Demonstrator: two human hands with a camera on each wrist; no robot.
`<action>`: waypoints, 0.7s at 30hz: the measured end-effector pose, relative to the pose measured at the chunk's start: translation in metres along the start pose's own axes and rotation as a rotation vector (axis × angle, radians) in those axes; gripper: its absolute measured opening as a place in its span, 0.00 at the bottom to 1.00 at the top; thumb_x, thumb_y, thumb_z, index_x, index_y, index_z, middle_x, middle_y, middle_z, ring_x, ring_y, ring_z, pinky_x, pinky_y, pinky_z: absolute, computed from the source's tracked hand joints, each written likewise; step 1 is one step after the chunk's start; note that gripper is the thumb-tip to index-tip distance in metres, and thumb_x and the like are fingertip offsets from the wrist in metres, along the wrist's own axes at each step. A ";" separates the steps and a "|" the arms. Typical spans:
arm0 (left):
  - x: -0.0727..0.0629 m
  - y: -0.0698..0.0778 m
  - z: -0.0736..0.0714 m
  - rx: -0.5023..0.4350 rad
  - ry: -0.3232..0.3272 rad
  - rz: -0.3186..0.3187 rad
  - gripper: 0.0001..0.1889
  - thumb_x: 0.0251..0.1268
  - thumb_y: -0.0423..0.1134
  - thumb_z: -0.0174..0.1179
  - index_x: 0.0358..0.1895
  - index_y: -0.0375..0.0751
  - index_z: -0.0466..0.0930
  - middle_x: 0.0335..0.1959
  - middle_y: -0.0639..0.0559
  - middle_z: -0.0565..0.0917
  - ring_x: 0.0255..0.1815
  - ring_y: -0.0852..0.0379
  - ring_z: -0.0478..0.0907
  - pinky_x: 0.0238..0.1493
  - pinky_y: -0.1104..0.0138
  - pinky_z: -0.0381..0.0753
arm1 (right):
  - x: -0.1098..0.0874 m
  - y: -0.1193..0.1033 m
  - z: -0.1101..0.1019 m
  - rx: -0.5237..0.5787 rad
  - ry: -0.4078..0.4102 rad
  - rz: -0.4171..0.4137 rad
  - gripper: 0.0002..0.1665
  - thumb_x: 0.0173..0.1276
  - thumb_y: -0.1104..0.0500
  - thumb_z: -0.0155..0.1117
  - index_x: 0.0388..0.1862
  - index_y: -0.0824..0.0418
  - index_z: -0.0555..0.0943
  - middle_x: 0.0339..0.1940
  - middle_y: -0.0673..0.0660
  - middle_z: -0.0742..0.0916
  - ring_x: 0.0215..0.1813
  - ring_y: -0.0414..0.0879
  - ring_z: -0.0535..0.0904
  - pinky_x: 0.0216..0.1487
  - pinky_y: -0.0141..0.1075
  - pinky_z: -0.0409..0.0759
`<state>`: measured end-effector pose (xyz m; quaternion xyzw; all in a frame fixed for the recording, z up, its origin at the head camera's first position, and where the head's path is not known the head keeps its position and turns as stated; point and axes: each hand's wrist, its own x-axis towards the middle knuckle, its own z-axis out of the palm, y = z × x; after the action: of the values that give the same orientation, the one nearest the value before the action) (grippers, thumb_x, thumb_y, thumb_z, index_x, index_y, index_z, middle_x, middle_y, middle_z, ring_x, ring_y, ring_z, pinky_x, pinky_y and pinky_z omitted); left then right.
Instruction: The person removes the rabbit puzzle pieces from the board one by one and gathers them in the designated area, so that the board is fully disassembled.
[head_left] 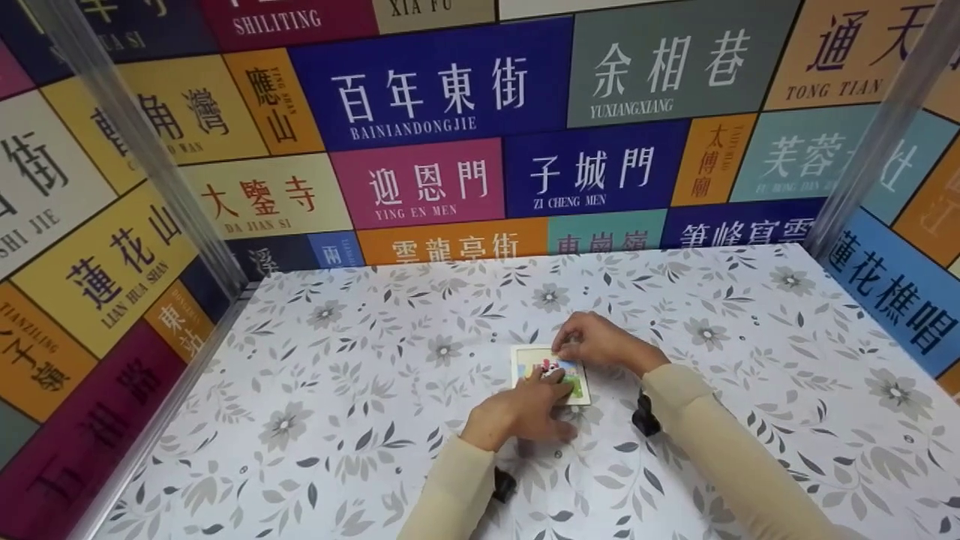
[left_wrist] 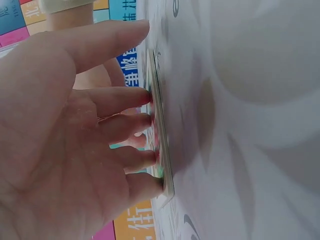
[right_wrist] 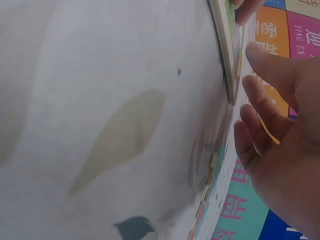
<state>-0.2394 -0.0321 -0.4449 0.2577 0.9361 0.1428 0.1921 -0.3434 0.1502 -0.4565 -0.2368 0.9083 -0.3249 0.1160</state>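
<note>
A small flat board (head_left: pixel 580 401) with a pale rim and a colourful picture lies on the flowered tabletop in the head view. My left hand (head_left: pixel 529 409) rests its fingertips on the picture, fingers spread and fairly straight, thumb held apart. The left wrist view shows the board's thin edge (left_wrist: pixel 162 130) under those fingertips. At the board's far right corner is my right hand (head_left: pixel 600 343), its fingers loosely bent. In the right wrist view, its thumb and fingers stand apart beside the board (right_wrist: pixel 225 50), with nothing visible between them. Both hands hide part of the picture.
A patterned white cloth (head_left: pixel 360 322) covers the table. Behind it stands a wall of coloured signs (head_left: pixel 427 90). Clear upright posts rise at the left (head_left: pixel 150 142) and right (head_left: pixel 874 135) of the table.
</note>
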 end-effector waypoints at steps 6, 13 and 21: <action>-0.001 -0.002 0.000 -0.014 -0.003 0.005 0.38 0.64 0.53 0.65 0.77 0.56 0.62 0.82 0.56 0.55 0.84 0.44 0.47 0.79 0.51 0.59 | 0.001 0.000 0.001 -0.032 -0.021 -0.011 0.06 0.64 0.64 0.70 0.35 0.54 0.89 0.48 0.57 0.86 0.56 0.55 0.78 0.65 0.55 0.72; -0.002 -0.006 0.000 -0.051 0.001 0.014 0.37 0.64 0.49 0.64 0.77 0.54 0.64 0.83 0.54 0.55 0.84 0.47 0.46 0.80 0.57 0.57 | 0.003 0.004 -0.001 -0.040 -0.040 -0.045 0.05 0.63 0.64 0.71 0.33 0.54 0.90 0.48 0.57 0.85 0.58 0.55 0.77 0.67 0.56 0.71; -0.003 -0.006 0.001 -0.045 0.003 0.012 0.37 0.64 0.49 0.64 0.77 0.53 0.63 0.83 0.54 0.54 0.84 0.47 0.47 0.81 0.56 0.56 | 0.004 0.006 -0.001 -0.045 -0.056 -0.079 0.06 0.62 0.66 0.70 0.32 0.56 0.90 0.48 0.59 0.85 0.57 0.56 0.78 0.66 0.56 0.72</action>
<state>-0.2392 -0.0392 -0.4468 0.2585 0.9315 0.1652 0.1955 -0.3499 0.1526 -0.4596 -0.2839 0.9018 -0.3018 0.1231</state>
